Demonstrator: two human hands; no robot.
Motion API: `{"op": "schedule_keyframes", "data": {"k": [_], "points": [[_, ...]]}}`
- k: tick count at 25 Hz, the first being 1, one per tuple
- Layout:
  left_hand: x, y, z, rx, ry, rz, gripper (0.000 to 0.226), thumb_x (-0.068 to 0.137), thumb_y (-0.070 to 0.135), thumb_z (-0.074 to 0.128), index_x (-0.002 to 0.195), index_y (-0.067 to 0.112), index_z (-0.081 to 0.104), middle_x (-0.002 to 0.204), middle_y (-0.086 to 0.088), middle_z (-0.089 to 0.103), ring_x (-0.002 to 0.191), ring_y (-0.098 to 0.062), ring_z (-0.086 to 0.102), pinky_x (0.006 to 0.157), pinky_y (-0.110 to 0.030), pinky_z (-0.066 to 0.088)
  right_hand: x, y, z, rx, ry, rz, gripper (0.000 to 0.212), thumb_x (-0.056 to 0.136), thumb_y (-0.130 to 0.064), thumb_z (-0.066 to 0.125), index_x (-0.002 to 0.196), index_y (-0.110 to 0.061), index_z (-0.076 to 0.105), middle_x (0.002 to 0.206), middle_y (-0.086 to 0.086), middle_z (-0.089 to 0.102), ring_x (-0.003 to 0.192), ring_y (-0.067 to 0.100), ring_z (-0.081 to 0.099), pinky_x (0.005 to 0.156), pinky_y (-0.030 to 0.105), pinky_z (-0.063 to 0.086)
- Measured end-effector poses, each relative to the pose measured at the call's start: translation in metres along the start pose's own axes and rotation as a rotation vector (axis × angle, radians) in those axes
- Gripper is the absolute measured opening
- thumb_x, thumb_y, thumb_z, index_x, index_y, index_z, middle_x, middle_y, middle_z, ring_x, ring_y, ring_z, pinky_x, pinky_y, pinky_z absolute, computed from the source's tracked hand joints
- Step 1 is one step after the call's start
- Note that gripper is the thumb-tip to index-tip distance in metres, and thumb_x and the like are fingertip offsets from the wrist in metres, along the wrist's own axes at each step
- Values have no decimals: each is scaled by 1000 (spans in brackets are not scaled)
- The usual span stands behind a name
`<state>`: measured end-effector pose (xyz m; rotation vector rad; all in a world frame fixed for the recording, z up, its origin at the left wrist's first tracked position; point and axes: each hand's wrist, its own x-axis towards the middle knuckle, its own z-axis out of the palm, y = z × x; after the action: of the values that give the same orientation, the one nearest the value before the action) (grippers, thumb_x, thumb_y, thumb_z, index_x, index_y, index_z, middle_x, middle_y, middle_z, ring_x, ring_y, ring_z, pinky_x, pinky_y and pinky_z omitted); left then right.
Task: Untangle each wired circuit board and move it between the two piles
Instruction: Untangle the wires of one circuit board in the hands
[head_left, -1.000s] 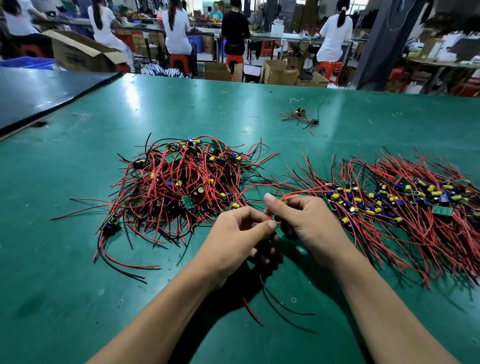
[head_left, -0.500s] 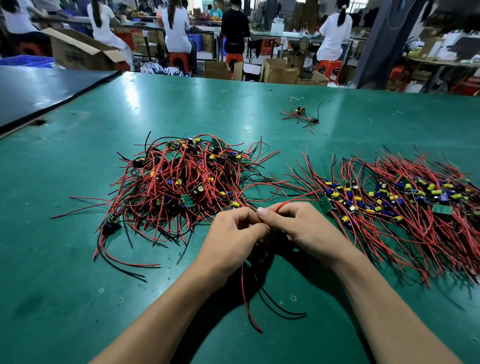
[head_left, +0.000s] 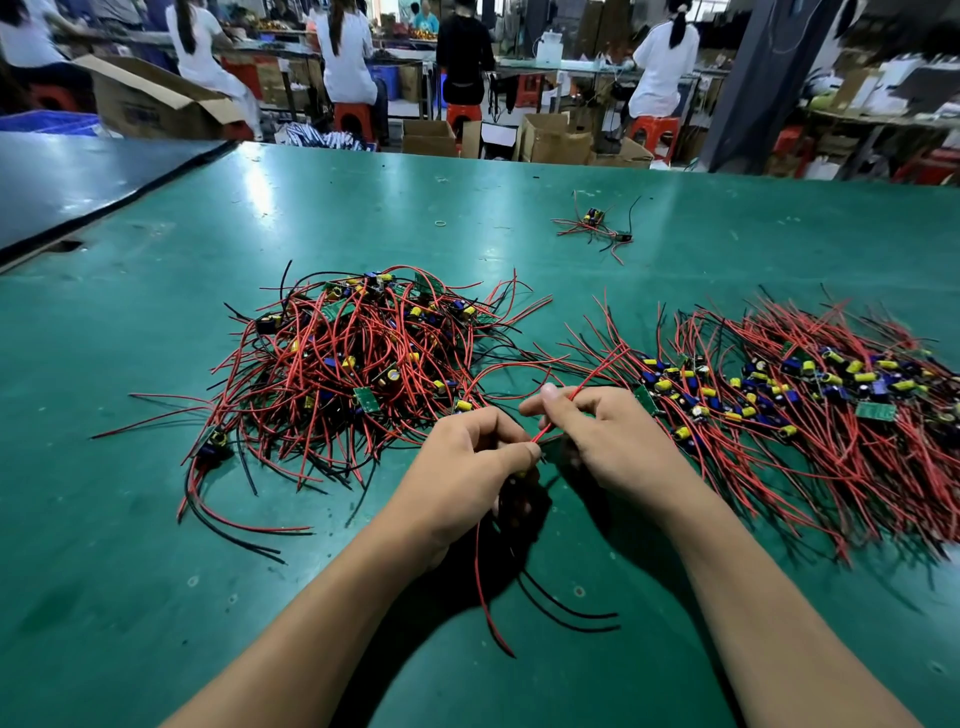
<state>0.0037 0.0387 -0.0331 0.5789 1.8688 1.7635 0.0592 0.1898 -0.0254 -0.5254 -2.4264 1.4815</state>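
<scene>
Left hand (head_left: 462, 467) and right hand (head_left: 613, 441) pinching one red wire (head_left: 563, 411), above green table (head_left: 156, 519)

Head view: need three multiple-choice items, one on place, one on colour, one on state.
1. Where is the small stray bundle?
A. Between the hands
B. Alone, far up the table
C. Inside a cardboard box

2. Most wires in the right pile are:
A. Blue
B. White
C. Red

3. The right hand:
A. Pinches a red wire
B. Lies flat on the table
C. Hangs idle

Key:
1 B: the bundle sits by itself on the table's far part.
2 C: red strands dominate the pile.
3 A: thumb and finger close on the wire.
</scene>
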Motion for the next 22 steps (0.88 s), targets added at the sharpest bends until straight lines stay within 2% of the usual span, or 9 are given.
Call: {"op": "schedule_keyframes", "data": {"k": [2, 4, 8, 10, 12, 14, 17, 19, 22], "points": [[-1, 2, -1, -57, -15, -28, 9, 89, 2, 64, 80, 2, 61, 65, -15, 56, 44, -25, 56, 43, -27, 44, 0, -1, 5, 185, 5, 53, 43, 105, -41, 47, 86, -18, 78, 54, -9, 55, 40, 2, 39, 42, 13, 28], [-4, 4, -2, -147, -47, -77, 7, 90, 1, 62, 83, 1, 61, 62, -16, 60, 41, -24, 57, 39, -25, 48, -1, -5, 10, 395, -55, 150, 48, 105, -45, 44, 86, -19, 80, 73, 13, 49, 43, 10, 33, 39, 18, 26], [-7, 9, -3, -345, -100, -159, 7, 91, 2, 60, 85, 3, 63, 68, -18, 65, 44, -25, 61, 36, -25, 48, 0, -6, 8, 661, -204, 228, 54, 103, -51, 40, 97, -16, 80, 69, 3, 51, 44, 6, 34, 41, 18, 32], [-8, 10, -2, -370, -90, -139, 8, 92, 6, 61, 85, 3, 64, 69, -17, 67, 46, -26, 62, 38, -26, 51, -2, -7, 8, 656, -266, 232, 54, 99, -58, 43, 98, -19, 80, 63, 3, 48, 44, 8, 38, 41, 18, 33], [-8, 8, 0, -348, -49, -94, 10, 92, 6, 62, 85, -1, 64, 67, -16, 67, 48, -27, 64, 41, -27, 53, -8, -7, 10, 533, -296, 172, 50, 93, -61, 55, 85, -18, 78, 59, 8, 53, 44, 13, 47, 42, 19, 37], [-8, 5, -1, -285, 0, -50, 12, 92, 1, 61, 88, -10, 60, 66, -17, 66, 51, -27, 66, 43, -27, 54, -13, -8, 15, 406, -293, 87, 46, 90, -57, 65, 72, -16, 71, 56, 10, 55, 43, 17, 50, 42, 20, 39], [-7, 1, 1, -203, 28, -15, 14, 93, -1, 59, 93, -15, 57, 64, -14, 67, 55, -28, 68, 44, -29, 55, -12, -7, 14, 351, -259, 89, 43, 94, -47, 63, 66, -16, 69, 50, 5, 53, 39, 12, 45, 39, 18, 33], [-7, 1, 1, -206, 24, -19, 13, 93, 1, 60, 92, -13, 57, 64, -14, 68, 55, -27, 69, 45, -31, 56, -9, -6, 10, 360, -290, 111, 42, 99, -42, 58, 71, -14, 72, 51, 4, 53, 40, 10, 43, 39, 18, 32], [-6, 2, 1, -288, -13, -88, 9, 94, 2, 58, 88, -5, 58, 65, -17, 68, 53, -28, 68, 46, -30, 57, -7, -2, 4, 385, -375, 113, 46, 103, -37, 51, 100, 5, 70, 55, -3, 52, 47, 7, 39, 46, 20, 30]]}}
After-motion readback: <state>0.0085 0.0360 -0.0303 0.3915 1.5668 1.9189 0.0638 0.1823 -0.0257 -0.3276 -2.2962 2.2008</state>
